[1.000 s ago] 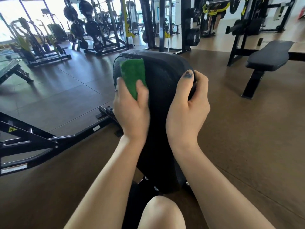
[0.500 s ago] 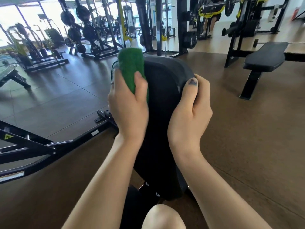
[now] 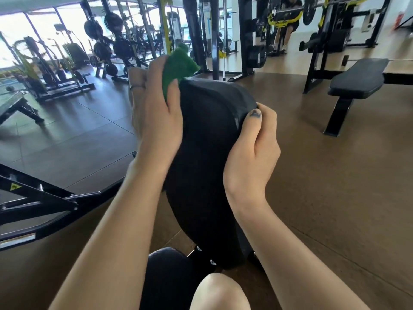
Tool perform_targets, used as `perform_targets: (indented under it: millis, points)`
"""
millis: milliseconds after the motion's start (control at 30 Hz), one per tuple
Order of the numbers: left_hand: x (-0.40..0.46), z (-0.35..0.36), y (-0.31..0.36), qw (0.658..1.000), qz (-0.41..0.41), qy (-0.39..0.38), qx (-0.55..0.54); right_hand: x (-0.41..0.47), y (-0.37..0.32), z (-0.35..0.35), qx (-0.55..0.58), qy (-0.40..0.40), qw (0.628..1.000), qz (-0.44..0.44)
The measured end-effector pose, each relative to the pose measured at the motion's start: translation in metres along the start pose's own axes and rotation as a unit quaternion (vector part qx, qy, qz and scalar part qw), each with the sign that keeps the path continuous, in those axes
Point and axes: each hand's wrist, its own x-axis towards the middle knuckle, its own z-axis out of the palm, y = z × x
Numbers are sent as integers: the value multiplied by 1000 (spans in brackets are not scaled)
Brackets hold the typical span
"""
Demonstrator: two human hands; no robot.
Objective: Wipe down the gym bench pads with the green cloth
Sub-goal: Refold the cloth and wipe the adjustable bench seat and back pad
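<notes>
Cloth higher now (pad's top corner)

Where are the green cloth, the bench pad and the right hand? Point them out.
green cloth [image 3: 178, 63], head view, on its bunched middle.
bench pad [image 3: 207, 135], head view, on its bare black face.
right hand [image 3: 252, 157], head view, on its back.

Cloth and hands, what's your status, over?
Left hand grips cloth at the pad's top left corner. Right hand holds the pad's right edge. Nothing in the way.
</notes>
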Motion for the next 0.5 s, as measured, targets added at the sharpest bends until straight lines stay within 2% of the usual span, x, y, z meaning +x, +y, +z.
perform_targets:
  millis: [100,200,367,500]
  points:
    - [19,-6,4,997,-50,-48,17,-1,0,1,1,-2,1000,0]
    - [15,0,18,995,-80,-40,37,-2,0,3,-11,5,1000,-8]
    - [-28,16,41,996,19,46,-79,-3,0,4,-12,12,1000,-5]
    - [-30,25,41,986,87,107,-89,-1,0,1,-12,4,1000,2]
